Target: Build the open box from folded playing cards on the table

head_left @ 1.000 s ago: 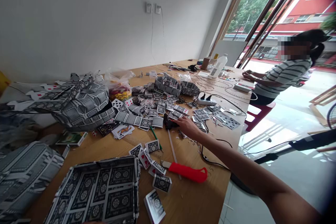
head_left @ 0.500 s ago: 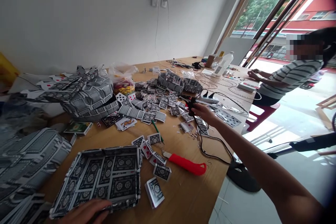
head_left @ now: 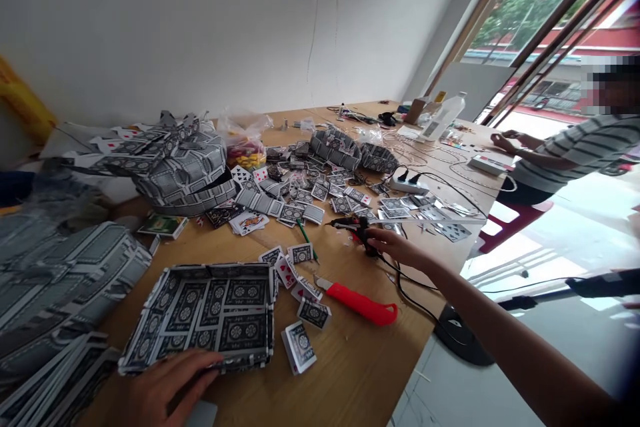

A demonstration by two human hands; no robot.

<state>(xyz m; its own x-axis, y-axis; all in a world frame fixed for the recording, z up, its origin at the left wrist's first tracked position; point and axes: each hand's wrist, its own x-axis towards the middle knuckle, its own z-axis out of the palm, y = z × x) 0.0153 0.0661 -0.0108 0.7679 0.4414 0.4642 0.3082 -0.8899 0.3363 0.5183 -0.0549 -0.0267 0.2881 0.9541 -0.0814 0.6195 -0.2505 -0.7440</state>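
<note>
Right hand (head_left: 395, 248) wrapped around a black glue gun (head_left: 357, 227), grip clamped on its handle, nozzle pointing left over the desk (head_left: 360, 373). Black cord runs from behind the grip down off the desk edge. Left hand (head_left: 163, 387) flat on the near rim of the card tray (head_left: 205, 313), fingers spread and pressing the edge, not pinching anything.

Progress, judged from layout: tray has a full floor of card backs and four standing walls, so the shell looks mostly built; corners and near rim look loose. Folded card units (head_left: 300, 345) lie just right of the left grip, more between the two grips, unattached. Big scatter of loose cards (head_left: 310, 197) beyond the right grip, so plenty of material left unused.

Containers:
- card tray: nothing in it, under the left grip.
- two smaller card baskets (head_left: 345, 150) far beyond the right grip; contents cannot tell.
- round card bowl stack (head_left: 185, 173) far left of the gun; inside hidden.
- plastic bag (head_left: 245, 147) behind it, with yellow and red bits inside.
- clear bottle (head_left: 443, 117) far end of desk, contents unclear.

Red utility knife (head_left: 363, 303) lies just below the right grip, untouched. Power strip (head_left: 410, 185) just beyond the gun. Another person (head_left: 575, 147) at the far desk end, own hands on the desk.
</note>
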